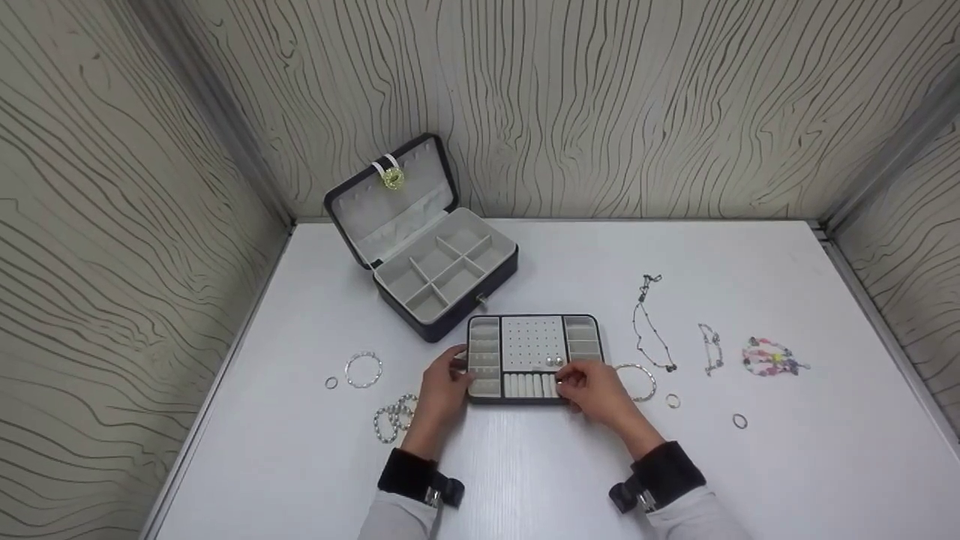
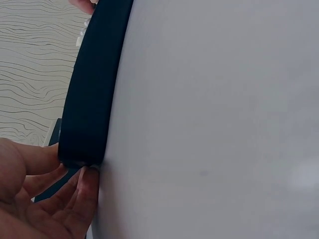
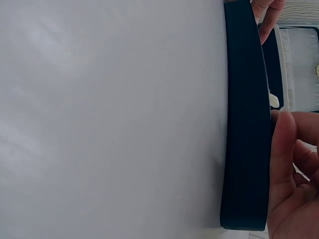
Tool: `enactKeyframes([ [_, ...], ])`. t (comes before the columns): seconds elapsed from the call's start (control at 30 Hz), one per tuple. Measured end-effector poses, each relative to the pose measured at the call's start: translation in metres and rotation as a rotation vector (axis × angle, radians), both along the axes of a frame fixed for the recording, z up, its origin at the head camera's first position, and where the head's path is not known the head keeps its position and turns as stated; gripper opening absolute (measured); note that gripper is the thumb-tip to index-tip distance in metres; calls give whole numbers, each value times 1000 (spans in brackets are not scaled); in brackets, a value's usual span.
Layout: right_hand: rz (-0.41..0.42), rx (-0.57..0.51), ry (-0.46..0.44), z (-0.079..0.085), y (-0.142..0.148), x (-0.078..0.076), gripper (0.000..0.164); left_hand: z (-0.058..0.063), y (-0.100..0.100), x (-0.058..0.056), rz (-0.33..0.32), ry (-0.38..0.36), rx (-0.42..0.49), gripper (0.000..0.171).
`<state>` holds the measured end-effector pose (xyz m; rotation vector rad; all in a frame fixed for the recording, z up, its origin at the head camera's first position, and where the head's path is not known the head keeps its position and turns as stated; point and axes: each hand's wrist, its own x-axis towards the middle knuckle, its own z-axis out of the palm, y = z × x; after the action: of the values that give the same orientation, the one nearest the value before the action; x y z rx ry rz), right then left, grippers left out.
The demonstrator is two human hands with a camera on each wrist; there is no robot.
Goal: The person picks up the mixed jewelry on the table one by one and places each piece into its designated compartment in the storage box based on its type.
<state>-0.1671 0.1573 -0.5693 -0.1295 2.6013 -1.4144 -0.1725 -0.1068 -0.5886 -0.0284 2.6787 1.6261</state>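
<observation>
A dark jewelry tray (image 1: 532, 401) with a pale lining lies flat on the table. My left hand (image 1: 444, 384) grips its left end, thumb and fingers at the outer edge; the left wrist view shows this left hand (image 2: 55, 199) around the corner. At the tray's front right, my right hand (image 1: 596, 390) pinches with thumb and index at the end of the ring rolls (image 1: 529, 385). The right hand's thumb (image 3: 283, 144) stands by the rim; I cannot tell what small piece is in its pinch. Two pearl earrings (image 1: 553, 361) sit on the dotted panel beside the fingers.
An open jewelry box (image 1: 450, 319) stands behind, a yellow ornament (image 1: 393, 178) hanging in its lid. Left lie a ring (image 1: 331, 382), a bracelet (image 1: 347, 369) and pearl strands (image 1: 386, 426). Right lie a necklace (image 1: 637, 330), bracelets (image 1: 769, 370) and rings (image 1: 740, 414).
</observation>
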Motion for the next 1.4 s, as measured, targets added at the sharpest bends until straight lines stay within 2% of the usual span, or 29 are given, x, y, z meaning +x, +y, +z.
enactKeyframes([
  [0.27,3,-28,-63,2,-1,0,10,0,0,1,3,-16,-44,48],
  [0.5,-52,55,-72,8,-11,-3,9,0,0,0,13,-14,-36,49],
  [0.6,-52,102,-65,11,-15,-4,9,0,1,-1,18,-15,-26,49],
  [0.87,6,172,-54,16,-21,-3,9,1,1,-1,8,-27,-4,50],
  [1.03,34,200,34,15,-17,3,8,1,1,-1,7,-24,5,49],
  [1.17,73,251,95,19,-13,12,15,-1,1,0,8,-34,-10,48],
  [1.4,136,186,40,35,10,22,30,-1,1,-1,20,-26,-31,47],
])
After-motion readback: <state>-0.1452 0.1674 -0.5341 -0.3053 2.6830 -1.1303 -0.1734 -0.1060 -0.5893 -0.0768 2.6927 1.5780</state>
